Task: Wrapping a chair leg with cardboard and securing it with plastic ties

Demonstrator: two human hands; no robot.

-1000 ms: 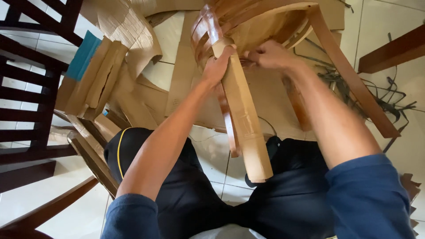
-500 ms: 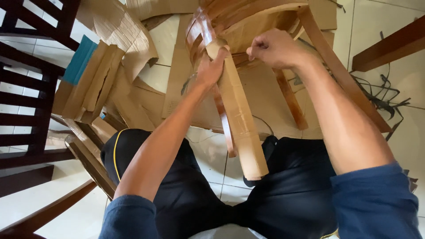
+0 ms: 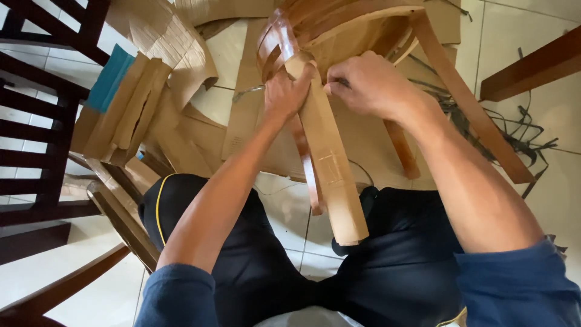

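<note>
- Dark wooden chair frame (image 3: pixel 42 127), far left, slatted, on pale tiled floor (image 3: pixel 91 284).
- Brown cardboard pieces (image 3: pixel 130 115), stacked beside it, one teal-faced; more sheets spread beneath the work.
- Left hand (image 3: pixel 284 94), fingers closed on the upper end of the cardboard-wrapped leg (image 3: pixel 330 163), thumb pressed on the wrap.
- Cardboard-wrapped leg, centre, slanting down toward the person's lap between dark-trousered knees.
- Right hand (image 3: pixel 369 85), curled, gripping the wrap's edge just beside the left hand.
- Light wooden chair (image 3: pixel 363 30), overturned, bare legs (image 3: pixel 466 103) angled right.
- Black straps (image 3: pixel 520 136), tangled on floor, far right.
</note>
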